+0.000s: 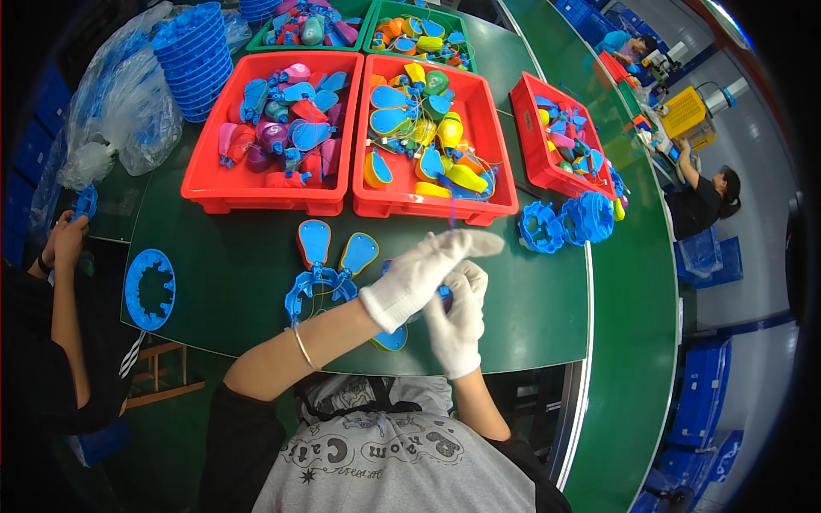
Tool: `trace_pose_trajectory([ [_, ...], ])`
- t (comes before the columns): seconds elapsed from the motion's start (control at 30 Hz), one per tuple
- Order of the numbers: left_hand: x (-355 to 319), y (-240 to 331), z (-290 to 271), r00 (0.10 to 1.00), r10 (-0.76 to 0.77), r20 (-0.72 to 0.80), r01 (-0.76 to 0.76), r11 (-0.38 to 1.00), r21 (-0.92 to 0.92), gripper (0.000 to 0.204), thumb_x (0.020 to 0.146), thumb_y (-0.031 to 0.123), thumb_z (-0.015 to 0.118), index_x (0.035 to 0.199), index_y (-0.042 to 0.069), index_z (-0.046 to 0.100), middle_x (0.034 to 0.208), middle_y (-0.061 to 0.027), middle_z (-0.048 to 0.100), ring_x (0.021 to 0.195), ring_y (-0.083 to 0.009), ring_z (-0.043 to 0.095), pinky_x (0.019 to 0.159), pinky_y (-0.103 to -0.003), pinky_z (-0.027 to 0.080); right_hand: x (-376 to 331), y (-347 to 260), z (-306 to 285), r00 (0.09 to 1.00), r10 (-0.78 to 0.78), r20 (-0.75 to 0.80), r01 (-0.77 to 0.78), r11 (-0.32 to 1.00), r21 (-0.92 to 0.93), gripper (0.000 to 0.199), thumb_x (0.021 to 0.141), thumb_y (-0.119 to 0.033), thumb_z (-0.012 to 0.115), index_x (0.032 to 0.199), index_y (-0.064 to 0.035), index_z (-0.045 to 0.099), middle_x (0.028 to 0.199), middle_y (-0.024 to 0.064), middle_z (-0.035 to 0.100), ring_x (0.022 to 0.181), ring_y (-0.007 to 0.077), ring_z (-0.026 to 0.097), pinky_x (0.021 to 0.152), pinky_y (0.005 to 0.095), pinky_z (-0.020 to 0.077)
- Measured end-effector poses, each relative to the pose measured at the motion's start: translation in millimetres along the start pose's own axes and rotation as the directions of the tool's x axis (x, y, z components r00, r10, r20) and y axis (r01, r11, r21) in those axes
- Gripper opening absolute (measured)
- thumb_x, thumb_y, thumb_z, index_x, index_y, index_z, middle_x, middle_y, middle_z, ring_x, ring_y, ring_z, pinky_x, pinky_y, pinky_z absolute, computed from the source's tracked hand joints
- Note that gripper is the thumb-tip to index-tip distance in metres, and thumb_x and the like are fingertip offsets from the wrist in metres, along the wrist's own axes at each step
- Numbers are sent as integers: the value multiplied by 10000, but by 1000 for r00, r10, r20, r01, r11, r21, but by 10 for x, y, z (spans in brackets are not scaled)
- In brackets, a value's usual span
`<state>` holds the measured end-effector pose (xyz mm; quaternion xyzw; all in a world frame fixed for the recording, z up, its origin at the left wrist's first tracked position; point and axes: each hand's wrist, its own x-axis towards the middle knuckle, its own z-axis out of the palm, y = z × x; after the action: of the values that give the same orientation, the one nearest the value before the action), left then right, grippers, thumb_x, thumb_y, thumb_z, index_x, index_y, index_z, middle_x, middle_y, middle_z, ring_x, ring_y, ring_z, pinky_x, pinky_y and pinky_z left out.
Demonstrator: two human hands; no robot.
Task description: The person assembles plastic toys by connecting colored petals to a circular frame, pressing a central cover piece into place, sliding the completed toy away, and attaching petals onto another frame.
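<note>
My white-gloved left hand (425,267) reaches across above the right one, its visible fingers stretched rightward; its thumb is hard to make out. A thin blurred purple streak rises beside its fingers, too unclear to name. My gloved right hand (459,327) is closed on a small blue and purple piece (445,295), mostly hidden by the gloves. Left of my hands lies a blue notched plastic ring (299,297) with thin wires. Blue paddle-shaped pieces, one edged orange (315,241) and one edged yellow (359,252), are joined to it. Another blue paddle (391,339) shows under my left forearm.
Red bins (201,184) (369,203) (537,178) hold coloured wired pieces; green bins (368,34) stand behind. Blue rings (586,218) sit at right, a flat one (150,289) at left. Stacked blue baskets (195,68) stand beside plastic bags. A co-worker's hands (67,239) are at left.
</note>
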<state>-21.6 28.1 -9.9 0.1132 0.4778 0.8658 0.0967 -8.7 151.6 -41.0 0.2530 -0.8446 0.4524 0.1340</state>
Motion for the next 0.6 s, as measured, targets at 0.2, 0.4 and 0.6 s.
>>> trace_pose_trajectory([
  [0.2, 266, -192, -303, 994, 88, 66, -110, 826, 552, 415, 1007, 329, 357, 1240, 27, 521, 1209, -65, 583, 1108, -157, 553, 953, -291, 420, 3, 231, -264, 995, 36, 98, -42, 998, 57, 58, 878, -32, 545, 928, -8, 562, 932, 83, 543, 848, 196, 534, 744, 294, 442],
  [0.4, -427, 434, -238, 966, -181, -186, 198, 48, 979, 716, 845, 484, 544, 1367, 37, 342, 1191, -192, 559, 1055, -346, 556, 918, -416, 428, -97, 0, -464, 881, 304, 363, -473, 615, 631, 305, 955, -317, 505, 1007, -17, 502, 957, 35, 497, 906, 126, 453, 849, 267, 358],
  [0.6, -1044, 37, 32, 993, -51, -109, 116, 654, 748, 989, 751, 476, 702, 1449, 54, 143, 1244, -271, 465, 1186, -409, 458, 1003, -390, 367, -123, -313, -110, 883, 166, 440, -433, 652, 622, 103, 921, -89, 478, 1005, -31, 467, 987, 60, 457, 883, 131, 430, 836, 268, 374],
])
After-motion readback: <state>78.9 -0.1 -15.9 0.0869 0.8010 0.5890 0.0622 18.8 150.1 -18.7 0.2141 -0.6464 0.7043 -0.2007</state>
